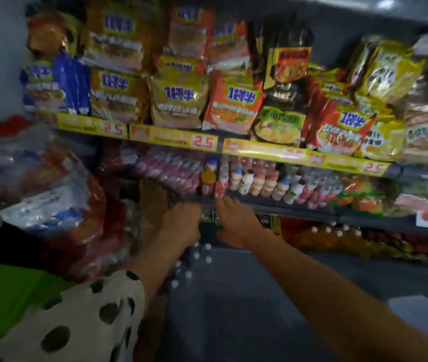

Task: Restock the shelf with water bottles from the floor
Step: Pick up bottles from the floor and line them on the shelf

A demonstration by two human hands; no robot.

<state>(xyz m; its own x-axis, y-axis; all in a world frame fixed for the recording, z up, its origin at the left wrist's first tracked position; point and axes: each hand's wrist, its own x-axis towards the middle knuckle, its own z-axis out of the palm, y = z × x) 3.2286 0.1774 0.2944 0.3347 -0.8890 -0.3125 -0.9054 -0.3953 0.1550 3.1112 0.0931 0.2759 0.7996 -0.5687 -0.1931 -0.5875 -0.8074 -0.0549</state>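
The frame is blurred by motion. A pack of water bottles (pixel 196 256) with white caps stands on the floor below my hands, against the shelf's foot. My left hand (pixel 181 223) is curled, back towards me, round a bottle with a green label (pixel 209 218) at the front edge of the middle shelf (pixel 286 205). My right hand (pixel 236 223) lies against the bottle's other side with straight fingers that reach the shelf edge. Most of the bottle is hidden between the hands.
Small drink bottles (pixel 254 182) crowd the middle shelf just behind my fingers. Noodle packets (pixel 179 100) fill the shelf above, behind a yellow price strip (pixel 173 138). Bagged goods (pixel 51 194) bulge at the left. Orange bottles (pixel 338 236) stand on the lowest shelf.
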